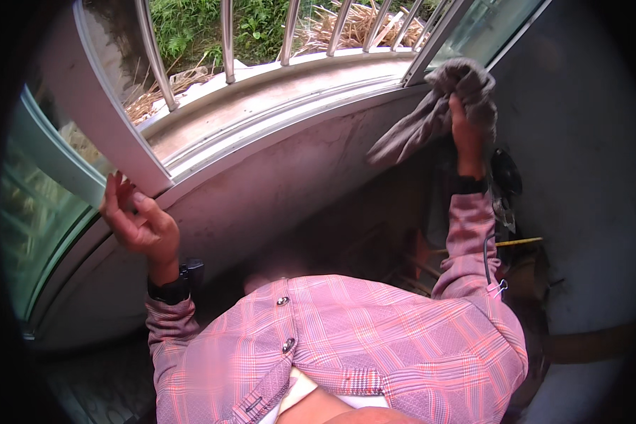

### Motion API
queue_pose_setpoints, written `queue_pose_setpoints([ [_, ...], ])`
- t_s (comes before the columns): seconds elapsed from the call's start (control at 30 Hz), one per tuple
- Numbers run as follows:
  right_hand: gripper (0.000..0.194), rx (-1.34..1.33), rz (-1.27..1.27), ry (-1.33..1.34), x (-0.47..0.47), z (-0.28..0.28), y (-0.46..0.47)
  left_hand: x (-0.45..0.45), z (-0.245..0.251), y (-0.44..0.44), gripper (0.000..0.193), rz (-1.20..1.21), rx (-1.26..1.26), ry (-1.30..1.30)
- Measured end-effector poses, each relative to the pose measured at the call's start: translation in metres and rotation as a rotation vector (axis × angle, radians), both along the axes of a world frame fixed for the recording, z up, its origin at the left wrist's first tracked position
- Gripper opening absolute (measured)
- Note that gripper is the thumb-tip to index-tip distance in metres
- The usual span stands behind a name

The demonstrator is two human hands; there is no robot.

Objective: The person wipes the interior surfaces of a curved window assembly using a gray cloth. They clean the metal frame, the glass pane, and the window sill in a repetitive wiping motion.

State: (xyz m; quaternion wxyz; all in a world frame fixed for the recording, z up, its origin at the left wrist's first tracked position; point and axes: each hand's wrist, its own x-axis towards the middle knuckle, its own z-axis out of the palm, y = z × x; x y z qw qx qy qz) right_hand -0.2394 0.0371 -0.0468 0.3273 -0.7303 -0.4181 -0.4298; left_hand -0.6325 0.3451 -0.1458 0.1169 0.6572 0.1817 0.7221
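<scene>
Bunched in my right hand (469,140) is a grey cloth (461,90), one end hanging down to the left; it lies against or just before the right window frame (437,45). My left hand (140,222), palm up with fingers curled, is at the lower corner of the left sliding sash frame (111,116). Its fingertips are close to the frame; whether they touch it cannot be told. The window track (291,119) runs between my two hands.
Metal bars (228,42) stand outside the sill, with dry stalks (350,26) and green plants beyond. Below the sill is a stained wall (275,169). Under my right arm are dark items and a thin yellow stick (519,242). A grey wall (577,132) rises at the right.
</scene>
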Motion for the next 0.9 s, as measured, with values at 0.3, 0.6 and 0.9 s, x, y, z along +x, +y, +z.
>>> queue_pose_setpoints([
  [0.3,0.027,-0.058,0.119,0.465,0.02,-0.087,-0.044,0.097,0.022,-0.045,0.042,0.009,0.06,0.214],
  [0.6,0.033,-0.212,-0.049,0.488,0.048,-0.132,-0.076,0.211,0.013,-0.062,0.044,-0.112,0.128,0.21],
  [0.9,0.036,-0.208,0.172,0.743,0.062,-0.185,-0.09,0.32,0.043,-0.096,0.047,-0.319,0.147,0.184],
])
